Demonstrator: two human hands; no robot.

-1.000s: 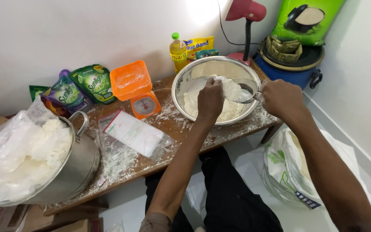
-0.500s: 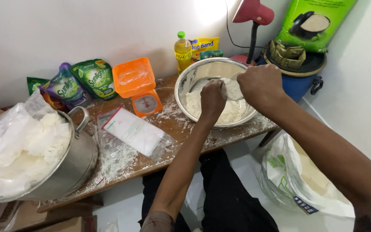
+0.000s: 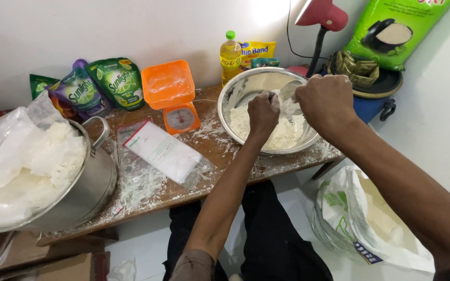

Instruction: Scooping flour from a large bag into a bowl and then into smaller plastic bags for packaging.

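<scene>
a metal scoop (image 3: 291,93) is tipped over the flour (image 3: 272,127) heaped inside a large steel mixing bowl (image 3: 235,96) that stands on the far right part of the wooden bench (image 3: 220,156). the right hand (image 3: 325,101) has its fingers clenched round the scoop's handle, holding it above the bowl's far side. the left hand (image 3: 263,112) is just beside it, fingers curled at the scoop's mouth and touching the flour there, dusted white. left of the bowl sits an orange kitchen scale (image 3: 173,96) with its tray on top, and nearer lies a flat white packet (image 3: 162,153) on crumpled clear plastic, amid spilled flour. at the near left end a big steel pot (image 3: 87,190) holds clear bags of white powder. against the far wall stand green pouches (image 3: 108,86), a yellow oil bottle (image 3: 230,52) and a red lamp (image 3: 321,18). on the floor at the right an open flour sack (image 3: 360,218) stands near the person's leg.
</scene>
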